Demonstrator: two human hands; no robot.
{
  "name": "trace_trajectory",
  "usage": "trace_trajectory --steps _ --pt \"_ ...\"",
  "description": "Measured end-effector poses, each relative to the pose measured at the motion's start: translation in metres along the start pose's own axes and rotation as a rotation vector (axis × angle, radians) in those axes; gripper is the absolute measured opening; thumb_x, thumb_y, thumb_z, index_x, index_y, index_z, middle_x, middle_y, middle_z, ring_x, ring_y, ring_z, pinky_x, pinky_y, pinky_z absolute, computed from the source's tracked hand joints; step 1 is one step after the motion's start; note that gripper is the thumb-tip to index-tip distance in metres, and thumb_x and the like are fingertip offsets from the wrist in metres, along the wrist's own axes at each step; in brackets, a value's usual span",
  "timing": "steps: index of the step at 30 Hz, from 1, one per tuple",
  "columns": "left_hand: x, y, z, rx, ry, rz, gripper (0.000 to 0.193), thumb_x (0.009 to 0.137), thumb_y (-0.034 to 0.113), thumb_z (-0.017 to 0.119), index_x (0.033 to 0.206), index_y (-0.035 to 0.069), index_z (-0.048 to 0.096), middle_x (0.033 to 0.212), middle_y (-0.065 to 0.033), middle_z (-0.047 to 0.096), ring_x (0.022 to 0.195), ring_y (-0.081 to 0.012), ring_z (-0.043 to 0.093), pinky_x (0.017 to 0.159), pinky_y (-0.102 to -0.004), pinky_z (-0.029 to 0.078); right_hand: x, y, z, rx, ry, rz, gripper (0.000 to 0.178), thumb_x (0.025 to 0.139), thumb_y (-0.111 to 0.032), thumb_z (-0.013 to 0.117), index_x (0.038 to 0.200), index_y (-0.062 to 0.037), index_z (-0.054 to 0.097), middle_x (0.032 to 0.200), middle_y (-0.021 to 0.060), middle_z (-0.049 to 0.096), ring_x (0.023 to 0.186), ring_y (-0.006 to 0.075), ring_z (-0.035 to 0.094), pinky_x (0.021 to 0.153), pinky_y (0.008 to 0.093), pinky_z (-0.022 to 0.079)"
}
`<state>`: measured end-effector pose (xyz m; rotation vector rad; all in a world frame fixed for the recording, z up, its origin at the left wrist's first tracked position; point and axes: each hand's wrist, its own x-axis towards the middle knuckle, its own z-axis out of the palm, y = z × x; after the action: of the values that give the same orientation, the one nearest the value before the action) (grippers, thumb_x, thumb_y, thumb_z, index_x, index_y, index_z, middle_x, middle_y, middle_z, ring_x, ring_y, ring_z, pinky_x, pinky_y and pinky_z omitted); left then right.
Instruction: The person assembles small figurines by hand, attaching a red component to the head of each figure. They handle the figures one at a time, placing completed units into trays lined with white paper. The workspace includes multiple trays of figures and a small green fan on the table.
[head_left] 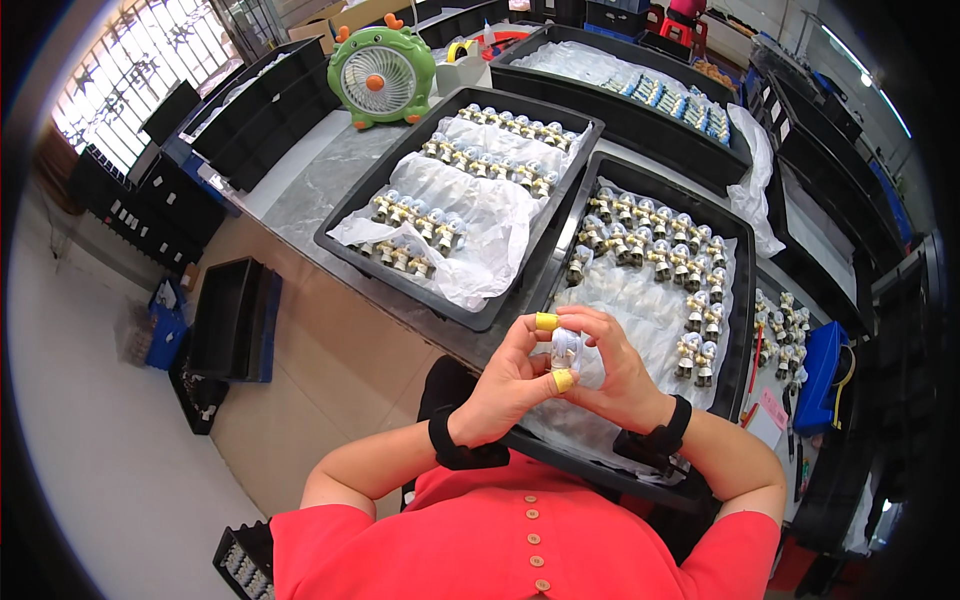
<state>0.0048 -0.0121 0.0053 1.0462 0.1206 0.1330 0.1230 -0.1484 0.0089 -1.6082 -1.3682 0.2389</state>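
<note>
- The person's left hand [513, 388] is gripping a small, pale figurine [566, 350] between thumb and index finger, both tipped with yellow finger covers [547, 321].
- The right hand [618, 375] curls in from the other side, its fingers closed around the same figurine; from here I can't tell how firmly they press.
- The figurine is in the air in front of the person's red shirt [530, 550], above the near left part of the right-hand black tray [744, 300].
- That tray is lined with crinkled white plastic sheeting [625, 310], and figurines stand or lie in rows along its far and right sides.
- Just beside it, a second black tray [400, 287] holds more rows on similar lining.
- Past that tray's far left side sits a green, animal-shaped fan [380, 82].
- More figurines [785, 335] cluster right of the trays, near a blue object [822, 380].
- A dark band [462, 447] circles each wrist.
</note>
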Motion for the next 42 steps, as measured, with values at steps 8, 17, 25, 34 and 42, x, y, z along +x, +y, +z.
trace_trajectory --steps 8,17,25,34,42 --pt "0.0 -0.001 0.0 -0.013 0.005 -0.03 0.05 0.087 0.006 0.064 0.127 0.007 0.035 0.114 -0.0063 0.048 0.103 -0.0132 0.055 0.085 -0.0275 0.048 -0.003 0.0 0.002 0.003 -0.019 0.047 0.076 0.065 -0.014 0.083 0.129 -0.0093 0.043 0.127 0.0115 0.049 0.117 0.0306 0.047 0.099 0.0394 0.039" --pt "0.001 0.0 -0.002 0.013 0.008 -0.036 0.045 0.087 0.004 0.062 0.124 0.007 0.037 0.115 -0.007 0.048 0.099 -0.012 0.056 0.078 -0.026 0.05 -0.002 -0.004 -0.001 0.007 -0.057 0.083 0.083 0.065 -0.016 0.082 0.135 -0.0094 0.038 0.126 0.0128 0.05 0.113 0.03 0.05 0.096 0.0392 0.042" --pt "0.003 -0.004 -0.002 0.032 0.03 -0.029 0.049 0.085 0.003 0.062 0.127 0.009 0.038 0.117 -0.0104 0.052 0.095 -0.0163 0.056 0.083 -0.0306 0.047 -0.008 -0.028 -0.101 -0.225 -0.039 0.131 0.062 0.074 -0.01 0.074 0.131 -0.0066 0.048 0.112 0.0114 0.061 0.103 0.0242 0.058 0.092 0.0358 0.044" --pt "0.003 0.001 0.002 0.062 -0.034 -0.082 0.048 0.085 0.002 0.062 0.126 0.008 0.038 0.115 -0.01 0.052 0.098 -0.0148 0.054 0.083 -0.0295 0.047 -0.143 -0.003 -0.205 -0.64 0.387 0.747 0.021 0.081 -0.01 0.063 0.099 0.0011 0.062 0.088 0.0148 0.068 0.08 0.0242 0.066 0.071 0.0322 0.05" --pt "0.002 0.0 0.0 0.093 -0.032 -0.081 0.047 0.084 0.002 0.063 0.125 0.008 0.039 0.114 -0.0098 0.053 0.095 -0.0144 0.054 0.082 -0.0294 0.047 -0.197 0.039 -0.191 -0.645 0.235 1.007 0.017 0.076 -0.011 0.064 0.086 0.0028 0.065 0.078 0.0182 0.067 0.075 0.0297 0.067 0.069 0.0364 0.051"
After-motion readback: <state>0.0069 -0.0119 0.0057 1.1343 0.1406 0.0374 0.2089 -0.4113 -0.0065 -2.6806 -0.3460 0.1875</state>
